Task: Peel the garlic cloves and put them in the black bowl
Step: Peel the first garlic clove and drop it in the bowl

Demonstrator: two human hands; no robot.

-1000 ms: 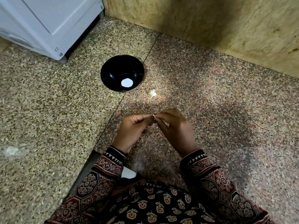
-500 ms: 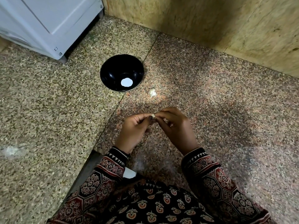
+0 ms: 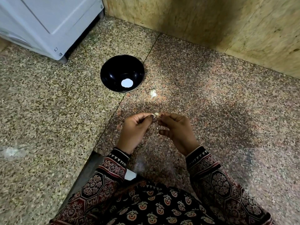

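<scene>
A small pale garlic clove [image 3: 156, 114] is pinched between the fingertips of my left hand [image 3: 135, 129] and my right hand [image 3: 176, 129], low over the granite counter. Both hands meet at the clove, which is mostly hidden by the fingers. The black bowl [image 3: 113, 69] stands farther back and to the left; a round white patch lies on its bottom. Another white piece of garlic [image 3: 153, 93] lies on the counter just right of the bowl.
A white appliance [image 3: 48, 25] stands at the back left, close to the bowl. A beige stone wall [image 3: 211, 25] runs along the back. The counter's front edge [image 3: 86, 169] cuts in near my left sleeve. A white smudge [image 3: 10, 151] marks the counter at far left.
The hands stay joined on the clove. The right hand's fingers have loosened a little, and its lower fingers now curl apart beneath the clove.
</scene>
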